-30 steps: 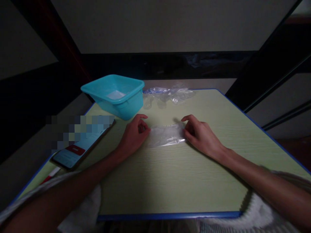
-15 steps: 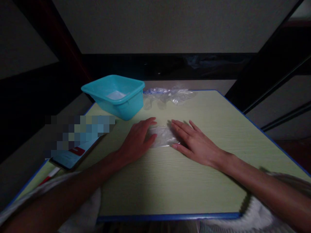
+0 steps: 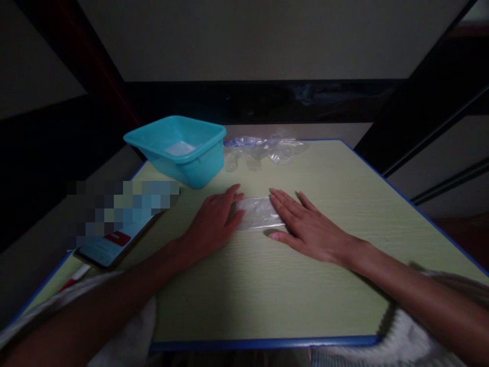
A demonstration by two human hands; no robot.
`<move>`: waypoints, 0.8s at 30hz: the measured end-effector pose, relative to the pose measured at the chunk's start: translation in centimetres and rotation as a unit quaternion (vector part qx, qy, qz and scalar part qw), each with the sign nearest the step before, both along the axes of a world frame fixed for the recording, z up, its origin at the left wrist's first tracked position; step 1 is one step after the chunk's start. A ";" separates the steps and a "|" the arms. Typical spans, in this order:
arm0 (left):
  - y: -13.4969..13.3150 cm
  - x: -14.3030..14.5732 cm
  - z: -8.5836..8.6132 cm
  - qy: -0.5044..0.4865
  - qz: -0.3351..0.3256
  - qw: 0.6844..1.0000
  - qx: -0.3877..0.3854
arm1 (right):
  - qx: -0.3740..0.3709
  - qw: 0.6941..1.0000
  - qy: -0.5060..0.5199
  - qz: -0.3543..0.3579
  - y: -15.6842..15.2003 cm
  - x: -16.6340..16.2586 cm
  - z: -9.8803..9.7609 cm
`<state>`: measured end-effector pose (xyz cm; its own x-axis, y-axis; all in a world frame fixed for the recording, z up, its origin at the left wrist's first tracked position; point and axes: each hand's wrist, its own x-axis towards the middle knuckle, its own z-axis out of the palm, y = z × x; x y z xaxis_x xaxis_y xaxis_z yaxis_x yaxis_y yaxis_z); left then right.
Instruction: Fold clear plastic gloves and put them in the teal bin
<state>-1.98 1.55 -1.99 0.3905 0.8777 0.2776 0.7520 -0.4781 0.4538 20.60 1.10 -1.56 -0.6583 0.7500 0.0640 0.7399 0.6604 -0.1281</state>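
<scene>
A small folded clear plastic bag (image 3: 256, 213) lies flat on the pale table (image 3: 260, 295) between my two hands. At its left end rests my left hand (image 3: 214, 220), fingers apart and thumb by the plastic's edge. My right hand (image 3: 305, 224) is spread flat, its fingertips over the right end of the plastic and its thumb apart, just below the lower edge. The part of the plastic under my right fingers is hidden.
A turquoise basin (image 3: 202, 165) stands at the table's back left. Behind my hands, crumpled clear plastic (image 3: 267, 150) lies along the far edge. A phone (image 3: 110, 244), partly blurred out, rests on the left, with a red and white stick-like thing (image 3: 76, 277) below it.
My right thumb has come off the plastic's lower edge and now lies slightly below it. My left fingers have shifted a little. The view has tilted very slightly.
</scene>
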 end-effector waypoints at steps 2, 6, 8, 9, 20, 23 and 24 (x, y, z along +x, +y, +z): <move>0.0 -0.1 -0.1 0.004 0.006 1.000 0.005 | 0.005 1.000 0.004 0.000 0.0 0.0 -0.1; -0.5 0.0 -0.1 0.028 -0.028 0.998 0.052 | 0.012 1.000 0.003 0.000 0.0 0.0 -0.2; -1.1 0.3 0.1 0.057 -0.084 0.993 0.061 | 0.011 1.000 -0.007 -0.002 0.0 0.0 -0.2; -1.4 0.5 0.2 0.075 -0.109 0.990 0.055 | 0.010 1.000 -0.013 -0.002 0.0 0.0 -0.2; -2.3 1.0 -0.2 0.186 -0.124 0.975 0.007 | 0.019 1.000 -0.011 -0.002 0.0 0.0 -0.3; -2.4 0.9 -0.2 0.203 -0.110 0.973 0.003 | 0.019 1.000 -0.013 -0.004 0.0 0.0 -0.3; -2.5 1.0 -0.1 0.208 -0.107 0.972 0.003 | 0.017 1.000 -0.016 -0.004 0.0 0.0 -0.2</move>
<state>-1.02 -0.91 -2.11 0.6438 0.7627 0.0618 0.7526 -0.6457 0.1290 20.56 1.08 -1.80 -0.6546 0.7528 0.0689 0.7484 0.6582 -0.0817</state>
